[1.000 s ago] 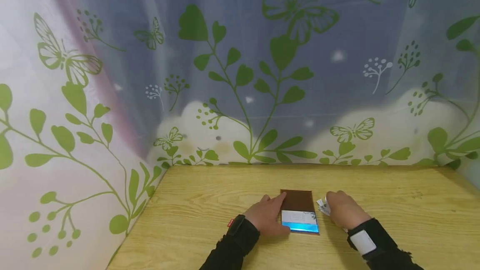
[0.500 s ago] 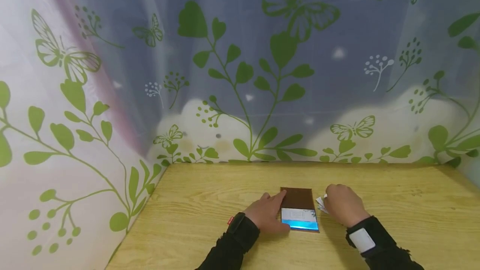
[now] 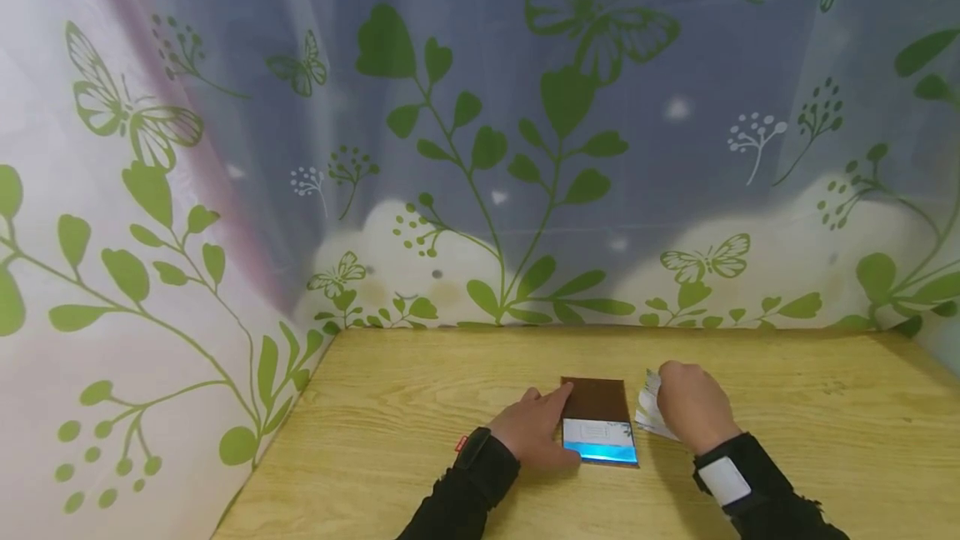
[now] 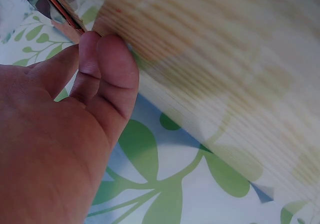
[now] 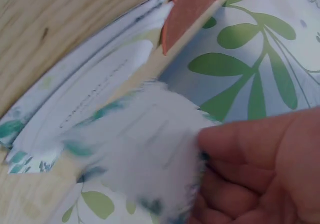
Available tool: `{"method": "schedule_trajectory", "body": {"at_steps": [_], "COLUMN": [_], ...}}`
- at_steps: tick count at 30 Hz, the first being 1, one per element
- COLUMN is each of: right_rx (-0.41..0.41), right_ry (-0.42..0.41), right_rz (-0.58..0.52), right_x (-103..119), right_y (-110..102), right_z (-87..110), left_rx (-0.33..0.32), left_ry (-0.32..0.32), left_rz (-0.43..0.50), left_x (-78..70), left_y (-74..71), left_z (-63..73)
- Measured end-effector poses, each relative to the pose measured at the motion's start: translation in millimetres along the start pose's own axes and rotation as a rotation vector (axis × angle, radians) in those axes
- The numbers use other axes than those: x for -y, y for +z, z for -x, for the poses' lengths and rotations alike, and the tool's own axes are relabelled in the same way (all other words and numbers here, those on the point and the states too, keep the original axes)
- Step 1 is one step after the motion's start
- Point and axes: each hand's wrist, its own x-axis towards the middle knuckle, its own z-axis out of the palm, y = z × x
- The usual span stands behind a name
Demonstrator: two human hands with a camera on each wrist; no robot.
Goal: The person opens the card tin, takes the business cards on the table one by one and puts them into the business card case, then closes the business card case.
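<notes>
My left hand (image 3: 528, 436) lies along the left side of a flat brown case (image 3: 594, 398), index finger by its far left corner and thumb at the near one. The case bears a white leaf-printed band with a shiny blue strip in front. To its right, my right hand (image 3: 697, 408) pinches a white card (image 5: 145, 144) printed with green leaves, blurred in the right wrist view. Behind that card are more white cards (image 5: 90, 88) with similar print, overlapping; whether the hand also bears them I cannot tell. The left wrist view shows the fingertips (image 4: 117, 56) touching the case's edge.
Both hands are over a light wood-grain table (image 3: 420, 373). A curtain (image 3: 480, 148) with green leaves and butterflies hangs behind the table and along its left side. Each wrist wears a black strap (image 3: 487, 467).
My right hand has turned the card so more of its face shows beside the case. The left hand and the case stay where they were.
</notes>
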Motion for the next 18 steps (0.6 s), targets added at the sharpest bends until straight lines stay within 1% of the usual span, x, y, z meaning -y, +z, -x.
{"method": "schedule_trajectory", "body": {"at_steps": [3,5,9,13,18], "right_rx": [-0.047,-0.056,-0.035,-0.018,0.016], "right_ry": [-0.023,-0.028,-0.025,-0.034,-0.074], "right_rz": [-0.049,-0.09,-0.144,-0.162,-0.198], "right_x": [2.7,4.5,5.8,5.3,4.9], "right_y": [-1.6,-2.6,-3.1,-1.0,2.8], "right_z": [-1.6,-2.4,-3.0,-3.7,-3.8], "left_rx": [-0.001,0.0,0.005,0.007,0.0], "left_ry": [0.002,0.002,0.006,0.009,0.011], "left_rz": [-0.003,-0.002,-0.001,0.002,-0.002], "left_x": [0.6,1.3,2.7,3.6,3.5], "left_y": [0.0,0.0,0.2,1.2,2.7], "left_z": [-0.2,-0.7,-1.4,-1.4,-1.4]}}
